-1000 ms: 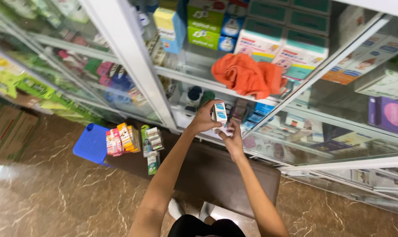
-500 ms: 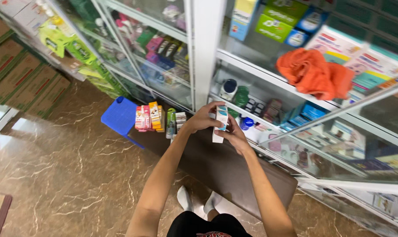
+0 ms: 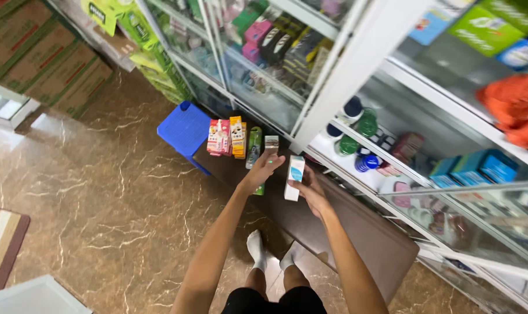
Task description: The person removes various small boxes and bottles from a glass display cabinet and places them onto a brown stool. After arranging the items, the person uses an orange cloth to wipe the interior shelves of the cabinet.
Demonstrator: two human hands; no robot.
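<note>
Head view, looking down at a person standing before a glass display cabinet [image 3: 345, 87]. The right hand [image 3: 310, 189] holds a white carton with a blue mark [image 3: 294, 177] upright, its grip pinched around the carton's lower part, above a long brown bench [image 3: 357, 232] that runs along the cabinet's foot. The left hand [image 3: 262, 170] reaches just beside it — fingers spread and partly curled, fingertips near a small brown-and-white box [image 3: 271, 143]; a bit of green packaging [image 3: 259, 189] shows below the palm, though whether the hand touches it cannot be told. Further along stand a green tube pack [image 3: 254, 146], an orange box [image 3: 237, 136] and red-pink boxes [image 3: 218, 137], next to a blue plastic stool [image 3: 185, 128]. The floor [image 3: 101, 221] is brown marble.
</note>
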